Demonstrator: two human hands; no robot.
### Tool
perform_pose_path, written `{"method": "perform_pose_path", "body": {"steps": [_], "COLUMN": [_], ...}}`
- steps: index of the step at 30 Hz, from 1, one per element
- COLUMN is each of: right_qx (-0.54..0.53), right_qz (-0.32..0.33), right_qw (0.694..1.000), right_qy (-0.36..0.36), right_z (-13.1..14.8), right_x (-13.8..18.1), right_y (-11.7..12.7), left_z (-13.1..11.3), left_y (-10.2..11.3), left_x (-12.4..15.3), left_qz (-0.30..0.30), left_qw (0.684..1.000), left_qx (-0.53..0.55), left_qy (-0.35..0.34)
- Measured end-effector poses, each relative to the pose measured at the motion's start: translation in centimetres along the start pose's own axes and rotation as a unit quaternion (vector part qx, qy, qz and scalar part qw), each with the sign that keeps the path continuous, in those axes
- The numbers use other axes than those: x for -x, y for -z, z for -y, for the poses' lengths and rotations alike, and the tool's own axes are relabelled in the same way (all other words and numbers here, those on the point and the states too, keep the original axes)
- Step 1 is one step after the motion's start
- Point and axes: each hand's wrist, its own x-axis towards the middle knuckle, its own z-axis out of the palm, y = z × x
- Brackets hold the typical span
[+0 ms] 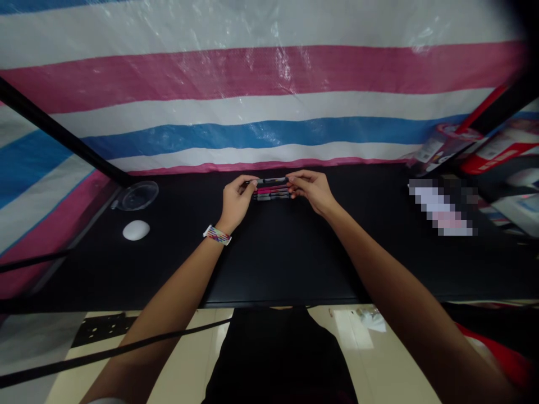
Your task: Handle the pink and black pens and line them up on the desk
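Between my two hands a dark pen (273,180) lies sideways, pinched at its ends. My left hand (238,200) has thumb and finger closed on the left end, with a colourful woven band (218,235) round the wrist. On the other end, the fingers of my right hand (312,191) are closed. Just below this pen, a row of several more pens lies side by side on the black table, among them a pink pen (272,191) and a grey one (272,197). My fingers partly hide the ends of the row.
At the left on the black table (290,258) are a white rounded object (136,230) and a clear round plastic lid or dish (138,196). A clear tub (438,147) stands at the back right, near a blurred-out patch (442,207). Striped sheeting (269,73) hangs behind.
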Motion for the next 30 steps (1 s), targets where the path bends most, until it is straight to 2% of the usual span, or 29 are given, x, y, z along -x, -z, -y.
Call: {"method": "perform_pose_path", "body": {"steps": [8,15,22,27,30], "right_qx": [-0.005,-0.035,-0.025,-0.032,-0.031], "right_qz": [0.009,-0.009,-0.010,-0.027,-0.025], "right_qw": [1.000,0.999,0.999,0.999,0.999], "right_qy": [0.026,0.026,0.022,0.015,0.009], "right_z": [-0.54,-0.75,-0.56,-0.52,-0.53], "right_x": [-0.02,-0.28,-0.19,-0.22,-0.25], "right_y": [-0.18,0.11,0.03,0.04,0.07], "left_z": [0.37,0.21,0.03,0.09,0.43], "left_y": [0.19,0.14,0.42,0.35,0.36], "left_x": [-0.01,-0.21,-0.32,-0.52,-0.69], "left_qz": [0.005,0.004,0.000,-0.013,-0.012], "left_qw": [0.998,1.000,1.000,0.999,0.999], "left_qx": [-0.059,0.021,-0.027,0.048,0.034], "left_qy": [-0.015,-0.009,0.011,-0.003,0.002]}}
